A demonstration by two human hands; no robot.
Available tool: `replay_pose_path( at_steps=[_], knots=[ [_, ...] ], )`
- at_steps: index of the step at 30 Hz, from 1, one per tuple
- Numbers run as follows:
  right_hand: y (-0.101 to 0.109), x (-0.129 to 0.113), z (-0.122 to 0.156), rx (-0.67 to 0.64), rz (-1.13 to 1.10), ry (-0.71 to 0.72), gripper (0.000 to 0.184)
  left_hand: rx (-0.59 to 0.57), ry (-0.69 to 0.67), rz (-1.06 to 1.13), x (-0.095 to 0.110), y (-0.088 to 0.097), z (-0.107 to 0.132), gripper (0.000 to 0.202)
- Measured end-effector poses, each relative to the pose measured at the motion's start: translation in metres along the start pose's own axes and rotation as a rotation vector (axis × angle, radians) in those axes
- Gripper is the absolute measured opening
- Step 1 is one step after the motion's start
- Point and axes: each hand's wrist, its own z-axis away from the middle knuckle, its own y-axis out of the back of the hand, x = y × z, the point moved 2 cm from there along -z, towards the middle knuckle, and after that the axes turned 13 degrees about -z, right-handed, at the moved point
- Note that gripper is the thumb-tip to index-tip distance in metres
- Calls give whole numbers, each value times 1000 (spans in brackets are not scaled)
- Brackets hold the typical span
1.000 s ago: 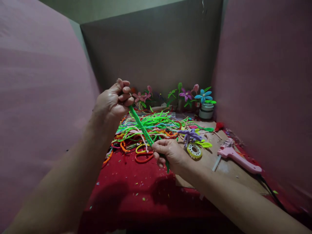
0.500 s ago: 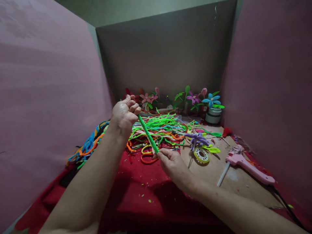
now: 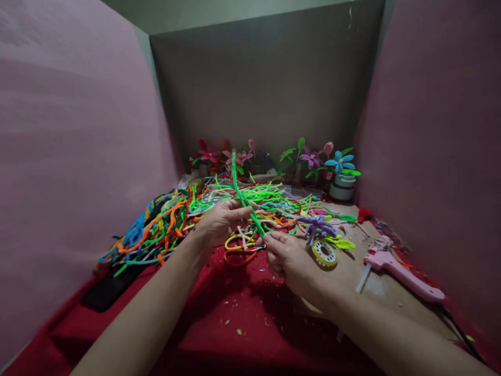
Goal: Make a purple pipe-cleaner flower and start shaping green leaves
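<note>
A green pipe cleaner (image 3: 235, 175), looking doubled along part of its length, runs between my hands and sticks up past the left one. My left hand (image 3: 223, 219) pinches it around its middle with thumb and fingers. Lower down, my right hand (image 3: 284, 256) is closed on its bottom end. Just below my left hand, scissors with red and yellow handles (image 3: 238, 257) lie on the red cloth. Behind the hands spreads a heap of coloured pipe cleaners (image 3: 262, 193), mostly bright green in the middle.
On the brown board (image 3: 387, 313) at right lie a pink glue gun (image 3: 407, 274), a yellow tape roll (image 3: 324, 253) and a purple pipe-cleaner flower (image 3: 316, 225). Finished flowers (image 3: 340, 162) stand along the back. A dark phone (image 3: 105, 292) rests at left, between pink side walls (image 3: 78, 130).
My left hand has come down and toward my right hand, from the strip's upper end to its middle. The green pipe cleaner's upper end now stands free. The right hand moved slightly right.
</note>
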Motion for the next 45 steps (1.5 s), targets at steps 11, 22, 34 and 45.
replay_pose_path(
  at_steps=[11, 22, 34, 45],
  knots=[
    [-1, 2, 1, -202, -82, -151, 27, -59, 15, 58, -11, 0, -4, 21],
    [-7, -10, -13, -32, 39, -36, 18, -72, 7, -358, -6, -15, 7, 19],
    [3, -9, -16, 144, 149, 203, 13, -45, 130, -56, -27, -17, 4, 14],
    [12, -15, -17, 171, 108, 151, 20, 230, -99, -332, -7, 12, 11, 17]
  ],
)
